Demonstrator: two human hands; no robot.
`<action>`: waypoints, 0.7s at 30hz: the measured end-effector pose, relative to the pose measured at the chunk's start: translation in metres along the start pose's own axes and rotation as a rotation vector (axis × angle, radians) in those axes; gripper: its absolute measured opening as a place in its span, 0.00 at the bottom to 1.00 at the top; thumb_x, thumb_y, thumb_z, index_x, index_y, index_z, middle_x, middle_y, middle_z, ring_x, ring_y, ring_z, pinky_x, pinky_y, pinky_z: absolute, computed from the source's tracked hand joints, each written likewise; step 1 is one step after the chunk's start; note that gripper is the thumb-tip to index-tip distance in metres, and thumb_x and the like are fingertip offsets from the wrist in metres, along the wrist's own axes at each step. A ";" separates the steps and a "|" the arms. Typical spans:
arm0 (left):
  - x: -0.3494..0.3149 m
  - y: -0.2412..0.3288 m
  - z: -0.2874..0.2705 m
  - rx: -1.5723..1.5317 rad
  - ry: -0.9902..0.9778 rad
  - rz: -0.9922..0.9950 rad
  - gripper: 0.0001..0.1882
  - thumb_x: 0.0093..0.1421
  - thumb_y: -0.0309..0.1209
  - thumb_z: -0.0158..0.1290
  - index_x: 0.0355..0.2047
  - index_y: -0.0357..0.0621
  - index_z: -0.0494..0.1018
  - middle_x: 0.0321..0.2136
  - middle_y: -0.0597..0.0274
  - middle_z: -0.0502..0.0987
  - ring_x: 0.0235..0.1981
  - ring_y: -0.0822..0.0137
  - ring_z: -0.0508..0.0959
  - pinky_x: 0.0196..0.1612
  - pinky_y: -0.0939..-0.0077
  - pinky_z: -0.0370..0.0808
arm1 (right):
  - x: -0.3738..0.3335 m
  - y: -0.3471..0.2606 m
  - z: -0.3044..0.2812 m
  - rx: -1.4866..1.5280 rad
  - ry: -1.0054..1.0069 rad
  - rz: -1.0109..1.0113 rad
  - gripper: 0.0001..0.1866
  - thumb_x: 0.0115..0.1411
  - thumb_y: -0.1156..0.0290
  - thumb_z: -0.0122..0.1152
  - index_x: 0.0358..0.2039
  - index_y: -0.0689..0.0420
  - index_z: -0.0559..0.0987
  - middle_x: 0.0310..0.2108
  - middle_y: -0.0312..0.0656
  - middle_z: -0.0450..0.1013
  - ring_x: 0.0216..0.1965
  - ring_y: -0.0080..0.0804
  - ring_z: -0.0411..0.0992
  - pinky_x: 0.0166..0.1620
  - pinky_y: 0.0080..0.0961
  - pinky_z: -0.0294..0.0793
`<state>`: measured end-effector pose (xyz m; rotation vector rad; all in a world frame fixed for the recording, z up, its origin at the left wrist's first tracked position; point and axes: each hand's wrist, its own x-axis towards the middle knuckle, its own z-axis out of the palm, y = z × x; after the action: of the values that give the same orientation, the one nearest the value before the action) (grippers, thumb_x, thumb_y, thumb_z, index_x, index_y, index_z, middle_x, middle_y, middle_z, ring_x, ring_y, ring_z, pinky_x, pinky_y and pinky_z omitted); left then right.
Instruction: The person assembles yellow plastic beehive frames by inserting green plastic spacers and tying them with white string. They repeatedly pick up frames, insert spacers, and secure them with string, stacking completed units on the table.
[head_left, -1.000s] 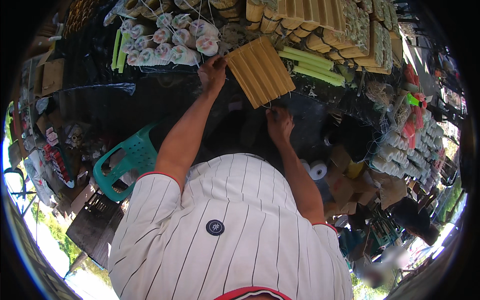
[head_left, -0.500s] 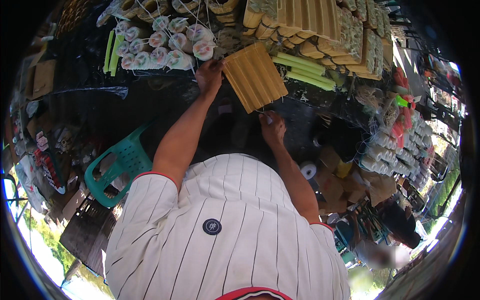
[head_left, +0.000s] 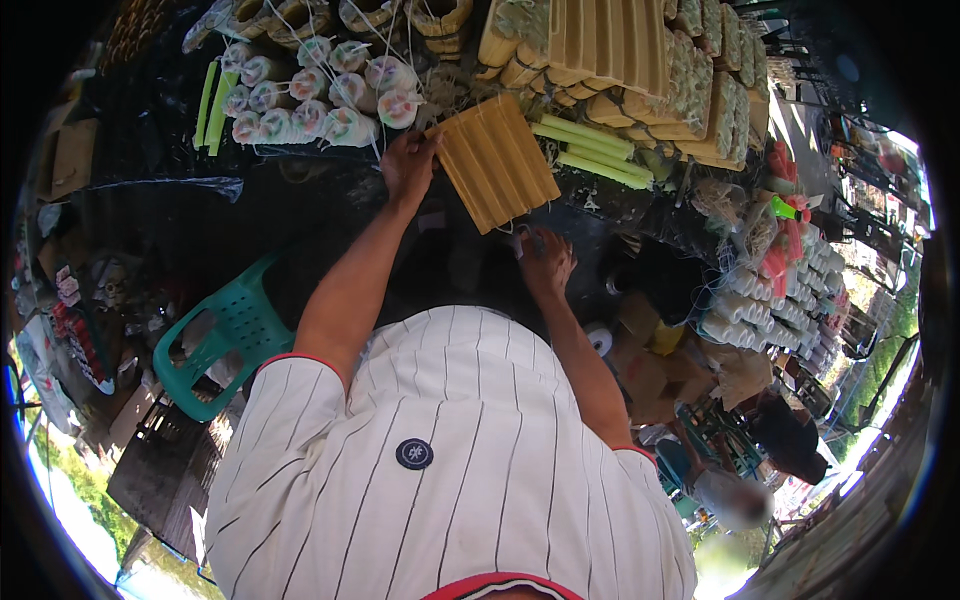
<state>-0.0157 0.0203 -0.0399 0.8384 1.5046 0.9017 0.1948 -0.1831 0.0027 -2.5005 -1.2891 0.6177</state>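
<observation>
A square, golden-brown ridged panel (head_left: 497,163), which looks like bamboo-like tubes joined side by side, is held tilted in front of me. My left hand (head_left: 408,168) is closed on its left edge, thumb near the corner. Just below the panel's lower edge is my right hand (head_left: 546,264), its fingers curled and a small pale bit showing at the fingertips. What that bit is, I cannot make out. Thin pale strands hang from the panel's lower edge, close to the right fingers.
Plastic-wrapped rolls (head_left: 310,122) lie in rows at the back left. Stacked ridged bundles (head_left: 610,50) fill the back right, with light green tubes (head_left: 600,150) before them. A green plastic chair (head_left: 215,340) stands left; white spools (head_left: 745,318) are piled right. A person (head_left: 735,495) is behind, lower right.
The panel and my left hand have shifted slightly left and down in view. My right hand's fingers have loosened a little and turned, a bit farther from the panel's lower edge.
</observation>
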 end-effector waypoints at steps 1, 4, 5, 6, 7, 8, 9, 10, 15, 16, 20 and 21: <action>-0.003 -0.004 0.000 -0.062 0.010 -0.018 0.28 0.64 0.37 0.70 0.55 0.27 0.75 0.29 0.57 0.83 0.23 0.72 0.80 0.23 0.73 0.75 | 0.001 -0.002 -0.004 -0.005 0.032 -0.040 0.15 0.63 0.58 0.70 0.47 0.51 0.85 0.48 0.42 0.82 0.56 0.50 0.74 0.64 0.51 0.63; -0.022 -0.013 -0.002 -0.056 0.035 0.037 0.28 0.63 0.35 0.70 0.56 0.27 0.74 0.31 0.55 0.82 0.23 0.71 0.80 0.24 0.71 0.76 | 0.007 -0.004 -0.015 0.019 0.127 -0.172 0.13 0.62 0.62 0.71 0.45 0.51 0.86 0.46 0.42 0.82 0.55 0.48 0.75 0.64 0.51 0.63; -0.032 -0.014 -0.001 0.008 0.043 0.042 0.28 0.62 0.34 0.70 0.56 0.28 0.74 0.33 0.55 0.82 0.24 0.71 0.80 0.25 0.71 0.76 | 0.011 -0.004 -0.020 0.035 0.160 -0.218 0.13 0.61 0.63 0.71 0.45 0.51 0.86 0.45 0.41 0.82 0.54 0.48 0.75 0.64 0.51 0.63; -0.040 -0.014 -0.002 0.072 0.061 0.051 0.28 0.62 0.33 0.70 0.56 0.29 0.74 0.34 0.55 0.81 0.25 0.70 0.80 0.26 0.71 0.76 | 0.016 -0.007 -0.026 0.024 0.170 -0.254 0.13 0.61 0.64 0.71 0.45 0.52 0.86 0.44 0.43 0.82 0.53 0.48 0.76 0.62 0.50 0.65; -0.049 -0.013 -0.003 0.135 0.080 0.060 0.28 0.61 0.33 0.70 0.56 0.30 0.74 0.35 0.55 0.81 0.26 0.70 0.80 0.27 0.71 0.77 | 0.021 -0.009 -0.033 0.014 0.180 -0.292 0.12 0.61 0.66 0.72 0.45 0.54 0.86 0.44 0.44 0.82 0.52 0.49 0.76 0.61 0.50 0.67; -0.058 -0.010 -0.002 0.223 0.118 0.165 0.27 0.61 0.32 0.70 0.56 0.30 0.75 0.36 0.56 0.80 0.28 0.69 0.80 0.29 0.71 0.77 | 0.028 -0.011 -0.040 0.005 0.193 -0.330 0.12 0.61 0.67 0.72 0.44 0.55 0.85 0.43 0.45 0.82 0.51 0.49 0.77 0.59 0.50 0.69; -0.067 -0.007 0.000 0.312 0.153 0.271 0.27 0.61 0.32 0.70 0.56 0.31 0.75 0.37 0.56 0.80 0.29 0.69 0.80 0.30 0.70 0.77 | 0.038 -0.007 -0.042 0.096 0.176 -0.286 0.13 0.61 0.68 0.72 0.45 0.57 0.85 0.43 0.46 0.82 0.50 0.49 0.78 0.57 0.48 0.71; -0.073 -0.003 0.005 0.401 0.189 0.376 0.26 0.61 0.32 0.69 0.56 0.32 0.75 0.37 0.57 0.79 0.30 0.69 0.80 0.31 0.70 0.78 | 0.051 -0.002 -0.046 0.186 0.157 -0.243 0.13 0.61 0.69 0.72 0.45 0.58 0.85 0.42 0.47 0.82 0.48 0.50 0.78 0.55 0.47 0.74; -0.091 0.105 0.043 0.407 0.053 0.647 0.24 0.62 0.34 0.68 0.54 0.35 0.76 0.39 0.57 0.78 0.34 0.68 0.80 0.34 0.71 0.78 | 0.103 -0.026 -0.114 0.453 0.140 -0.355 0.15 0.64 0.72 0.71 0.48 0.64 0.84 0.40 0.49 0.82 0.43 0.44 0.81 0.47 0.36 0.79; -0.091 0.127 0.058 0.420 0.031 0.707 0.23 0.63 0.35 0.68 0.54 0.35 0.76 0.39 0.57 0.78 0.34 0.67 0.80 0.34 0.71 0.78 | 0.111 -0.036 -0.128 0.475 0.154 -0.374 0.14 0.65 0.71 0.70 0.49 0.64 0.83 0.40 0.48 0.82 0.42 0.39 0.81 0.48 0.33 0.79; -0.057 0.188 0.122 -0.494 -0.211 -0.148 0.26 0.65 0.50 0.66 0.44 0.35 0.79 0.34 0.54 0.82 0.34 0.65 0.84 0.35 0.70 0.84 | 0.146 -0.041 -0.162 0.557 0.127 -0.444 0.16 0.69 0.68 0.69 0.52 0.64 0.82 0.41 0.44 0.82 0.43 0.30 0.80 0.50 0.29 0.78; -0.046 0.190 0.129 -0.489 -0.203 -0.154 0.27 0.65 0.52 0.65 0.42 0.35 0.79 0.34 0.53 0.83 0.34 0.63 0.85 0.34 0.68 0.84 | 0.153 -0.042 -0.166 0.719 -0.020 -0.304 0.16 0.69 0.70 0.66 0.52 0.67 0.81 0.42 0.46 0.82 0.44 0.33 0.81 0.50 0.33 0.78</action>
<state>0.1218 0.0769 0.1410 0.4341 1.0897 0.9816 0.3239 -0.0399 0.1272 -1.6877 -1.1490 0.8436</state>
